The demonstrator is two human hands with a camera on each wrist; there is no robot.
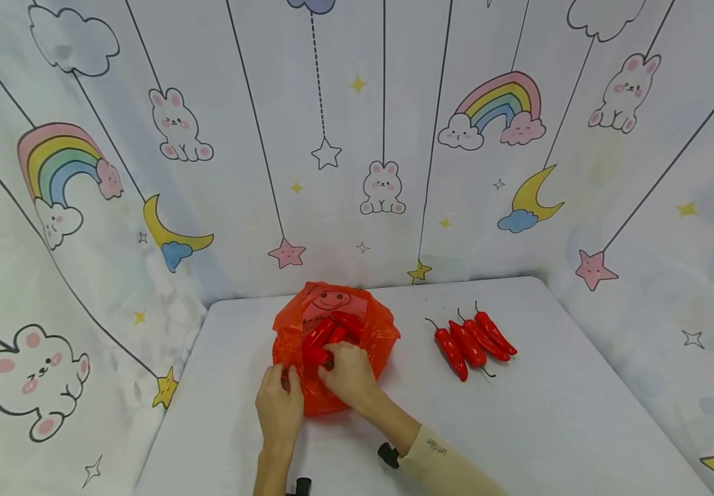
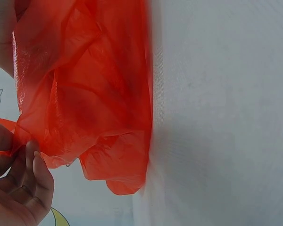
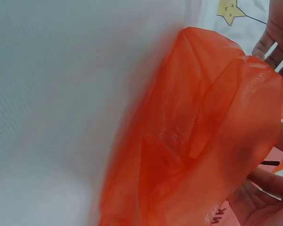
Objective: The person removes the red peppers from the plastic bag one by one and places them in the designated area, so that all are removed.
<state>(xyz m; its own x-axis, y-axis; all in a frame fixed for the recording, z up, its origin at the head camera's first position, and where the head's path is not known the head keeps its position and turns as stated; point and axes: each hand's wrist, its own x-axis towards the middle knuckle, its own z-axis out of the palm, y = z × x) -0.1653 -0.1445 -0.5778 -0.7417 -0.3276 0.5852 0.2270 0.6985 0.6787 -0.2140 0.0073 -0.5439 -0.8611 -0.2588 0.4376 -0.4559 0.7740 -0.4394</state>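
Note:
A red plastic bag (image 1: 387,331) with a smiling face printed inside stands with its mouth spread, several red chili peppers (image 1: 348,322) lying in it. My left hand (image 1: 280,403) pinches the bag's near left rim between thumb and fingers, as the left wrist view (image 2: 23,188) also shows. Reaching into the mouth from the right, my right hand (image 1: 350,377) holds a red chili pepper (image 1: 316,356) by its stem end. In the right wrist view a dark stem (image 3: 270,163) shows between the fingers, while the bag wall hides the pepper's body.
Several more red chili peppers (image 1: 471,344) lie side by side on the white table (image 1: 518,427), right of the bag. Behind the table hangs a white cloth (image 1: 239,207) printed with rabbits, stars and rainbows.

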